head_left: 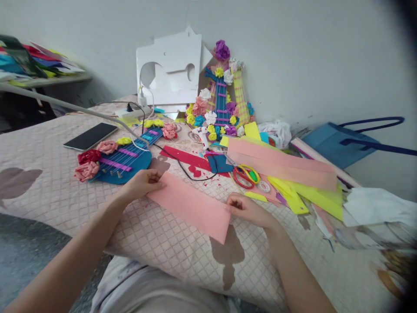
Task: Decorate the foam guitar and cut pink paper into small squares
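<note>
- Head view: pink paper strip (192,206) spread at the front of the table, slanting between my two hands; cannot tell whether its middle rests on the quilted cloth (156,234) or floats just above.
- My left hand (147,184): thumb and fingers pinched narrow on the strip's far left corner.
- My right hand (246,209): narrow pinch on the right end, near its far corner. Near edge unheld.
- Handling, my judgement: pull lightly and evenly, so the sheet stays flat without tearing; keep the pinches at the very ends, since thin paper would likely crease under hard fingertips.
- Black cable (182,169) loops just beyond the strip's far edge; could snag if I push the paper outward.
- Red scraps (194,171) litter the same patch and might slip underneath.
- Blue guitar-shaped piece (143,163) with paper roses sits just past my left hand; little elbow room there.
- Scissors (241,170) lie beyond my right hand, the tape roll (263,186) beside them.
- Farther back: glue gun (202,134); rightward, larger pink sheet (280,163) over yellow paper (289,195).
</note>
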Demonstrator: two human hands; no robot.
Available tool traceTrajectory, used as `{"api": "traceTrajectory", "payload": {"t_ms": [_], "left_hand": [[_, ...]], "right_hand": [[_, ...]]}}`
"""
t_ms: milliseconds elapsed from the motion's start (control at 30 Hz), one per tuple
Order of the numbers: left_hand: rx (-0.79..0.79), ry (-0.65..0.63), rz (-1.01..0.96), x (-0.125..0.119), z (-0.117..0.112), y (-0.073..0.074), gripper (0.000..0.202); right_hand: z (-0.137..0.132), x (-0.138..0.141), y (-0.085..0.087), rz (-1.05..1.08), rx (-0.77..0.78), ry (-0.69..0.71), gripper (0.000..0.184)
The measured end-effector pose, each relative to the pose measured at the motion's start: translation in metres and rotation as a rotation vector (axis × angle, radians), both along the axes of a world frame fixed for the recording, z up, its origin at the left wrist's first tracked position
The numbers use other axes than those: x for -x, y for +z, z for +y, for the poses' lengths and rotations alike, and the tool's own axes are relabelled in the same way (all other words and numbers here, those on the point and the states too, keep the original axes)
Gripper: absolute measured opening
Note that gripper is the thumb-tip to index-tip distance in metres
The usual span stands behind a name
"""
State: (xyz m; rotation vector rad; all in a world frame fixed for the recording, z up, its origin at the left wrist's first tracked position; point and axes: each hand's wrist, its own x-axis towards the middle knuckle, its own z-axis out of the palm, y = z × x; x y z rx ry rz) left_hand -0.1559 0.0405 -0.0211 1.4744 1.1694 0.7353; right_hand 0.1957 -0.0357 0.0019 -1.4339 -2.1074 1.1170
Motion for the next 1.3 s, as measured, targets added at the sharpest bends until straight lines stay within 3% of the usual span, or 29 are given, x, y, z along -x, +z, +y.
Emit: {"api": "traceTrajectory", "payload": {"t_ms": [200, 400, 500, 633, 867, 1033, 1300], "left_hand": [[-0.021, 0.072, -0.012, -0.012, -0.001, 0.004, 0.043], [-0.198, 0.127, 0.105, -0.018, 0.002, -0.003, 0.042], [-0.253, 0.145, 0.196, -0.018, 0.002, -0.003, 0.043], [-0.204, 0.103, 0.162, -0.017, 0.001, -0.003, 0.045], [-0.187, 0.102, 0.135, -0.012, 0.001, -0.006, 0.047], [-0.16, 0.09, 0.171, -0.013, -0.001, -0.005, 0.049], [-0.206, 0.048, 0.222, -0.016, -0.003, -0.007, 0.051]], "right_hand": [[0.003, -0.007, 0.003, 0.125, 0.052, -0.18, 0.029], [0.012, -0.008, -0.015, 0.189, 0.016, -0.322, 0.028], [0.014, -0.007, -0.021, 0.167, 0.038, -0.324, 0.029], [0.012, -0.005, -0.017, 0.214, 0.033, -0.332, 0.032], [0.003, 0.002, -0.013, 0.436, 0.291, -0.246, 0.078], [0.004, -0.003, -0.011, 0.348, 0.234, -0.312, 0.074], [0.005, -0.011, -0.012, 0.258, 0.286, -0.249, 0.065]]}}
